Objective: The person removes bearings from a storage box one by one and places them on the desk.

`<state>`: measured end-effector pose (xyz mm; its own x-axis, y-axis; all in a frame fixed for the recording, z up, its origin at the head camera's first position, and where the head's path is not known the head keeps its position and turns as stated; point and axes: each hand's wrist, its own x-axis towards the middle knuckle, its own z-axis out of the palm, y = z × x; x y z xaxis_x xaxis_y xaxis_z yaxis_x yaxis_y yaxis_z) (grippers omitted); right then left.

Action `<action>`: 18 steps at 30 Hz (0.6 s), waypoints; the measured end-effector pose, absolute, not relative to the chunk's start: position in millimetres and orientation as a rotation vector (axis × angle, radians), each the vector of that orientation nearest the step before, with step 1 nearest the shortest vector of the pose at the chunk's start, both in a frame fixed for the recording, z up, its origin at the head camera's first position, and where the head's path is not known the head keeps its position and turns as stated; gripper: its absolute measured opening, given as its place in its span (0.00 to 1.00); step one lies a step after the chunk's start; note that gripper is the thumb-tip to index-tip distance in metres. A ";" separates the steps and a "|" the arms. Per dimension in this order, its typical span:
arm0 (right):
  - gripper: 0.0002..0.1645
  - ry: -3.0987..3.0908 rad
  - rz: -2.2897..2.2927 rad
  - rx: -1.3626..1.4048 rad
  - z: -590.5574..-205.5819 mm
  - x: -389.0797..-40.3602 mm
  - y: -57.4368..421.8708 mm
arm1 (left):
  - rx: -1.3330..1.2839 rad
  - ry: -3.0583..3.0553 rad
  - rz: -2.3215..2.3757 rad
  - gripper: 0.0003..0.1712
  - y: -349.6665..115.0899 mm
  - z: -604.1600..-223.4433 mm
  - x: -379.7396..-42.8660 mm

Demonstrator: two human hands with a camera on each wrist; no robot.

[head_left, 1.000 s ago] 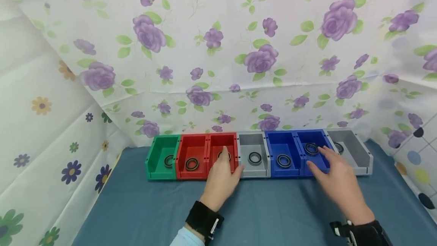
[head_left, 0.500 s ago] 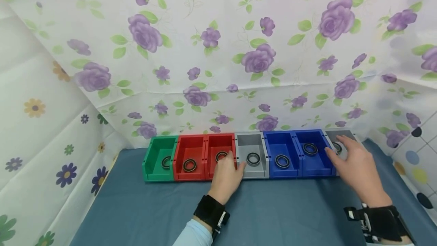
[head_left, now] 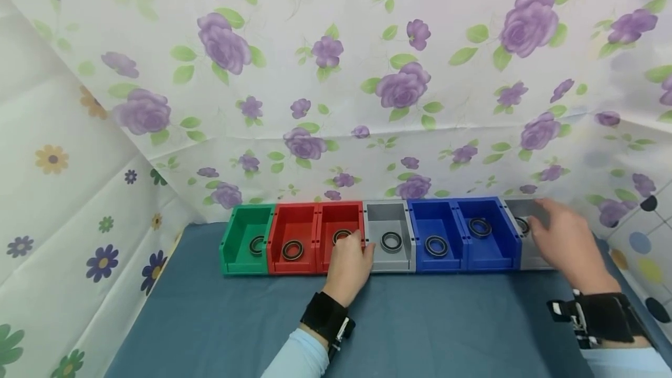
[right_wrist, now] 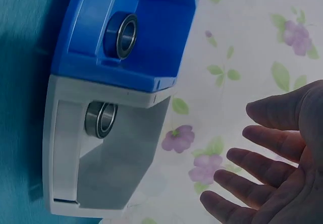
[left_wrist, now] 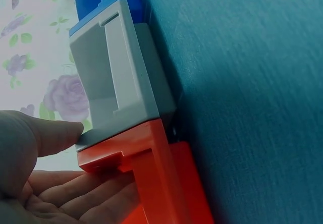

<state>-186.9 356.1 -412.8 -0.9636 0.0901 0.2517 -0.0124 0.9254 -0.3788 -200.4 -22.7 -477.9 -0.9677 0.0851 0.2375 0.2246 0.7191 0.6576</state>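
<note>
Left hand (head_left: 349,264): my relaxed fingers rest on the red plastic bin (head_left: 341,232), gripping nothing.
Right hand (head_left: 564,244): spread over the rightmost grey plastic bin (right_wrist: 96,168), holding nothing.
Black-and-steel bearing ring (right_wrist: 101,119) below my fingers: likely heavy, hard, slick; I'd pinch its rim.

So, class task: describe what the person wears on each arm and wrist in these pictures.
Both hands are bare. The left hand has a black wrist strap with a small white and red detail, over a light blue sleeve. The right hand has a wider black wrist band with white fittings and a light blue sleeve.

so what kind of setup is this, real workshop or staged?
Looks staged: a tabletop recording booth, probably for sorting practice. Floral cloth backdrop walls it in, a blue table cover lies underneath, and a row of coloured parts bins each holds one bearing.
</note>
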 end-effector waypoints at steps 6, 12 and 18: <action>0.32 -2.890 0.520 -0.043 -418.2 -201.4 369.0 | -0.245 -2.759 -1.062 0.17 -22.4 -478.9 -202.8; 0.32 -2.987 0.541 -0.027 -430.9 -213.8 384.4 | -0.259 -2.789 -1.046 0.20 -21.5 -477.3 -203.8; 0.30 -3.100 0.556 -0.031 -439.9 -227.5 396.1 | -0.257 -2.794 -0.971 0.15 -21.9 -474.3 -205.0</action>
